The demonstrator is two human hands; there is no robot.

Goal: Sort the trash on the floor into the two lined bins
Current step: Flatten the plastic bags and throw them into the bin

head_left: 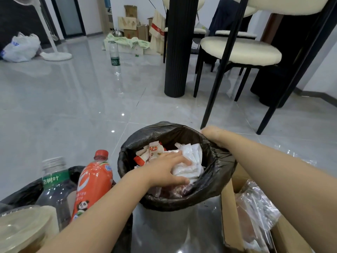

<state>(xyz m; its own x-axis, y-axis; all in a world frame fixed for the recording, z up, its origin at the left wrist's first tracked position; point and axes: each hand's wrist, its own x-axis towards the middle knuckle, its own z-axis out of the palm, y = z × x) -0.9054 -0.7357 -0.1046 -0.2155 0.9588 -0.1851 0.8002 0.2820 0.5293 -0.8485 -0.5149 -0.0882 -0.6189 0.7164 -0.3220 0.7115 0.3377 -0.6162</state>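
Nearest, at lower left, a bin lined in black point(27, 192) holds an orange bottle with a red cap point(93, 181), a clear bottle with a green label point(54, 187) and a clear lidded cup point(21, 229). At lower right, an open cardboard box point(231, 216) contains crumpled clear plastic point(255, 203).

Between them stands the second bin, with a black liner point(215, 172), filled with white paper wrappers point(191, 161) and red-printed packets point(155, 148). The left hand point(167, 170) reaches into it, fingers spread and lightly curled, its grip pressing on the white paper; whether it has hold of any piece cannot be told. The right hand point(213, 136) rests on the far rim, its grip curled over the liner's edge.

Farther off on the grey tiled floor point(73, 106), an upright clear bottle with a green label point(114, 53) stands apart. Beyond are a black pillar point(177, 52), cream-seated chairs point(240, 50), stacked cardboard boxes point(130, 22), a fan base point(56, 55) and a white plastic bag point(21, 47).
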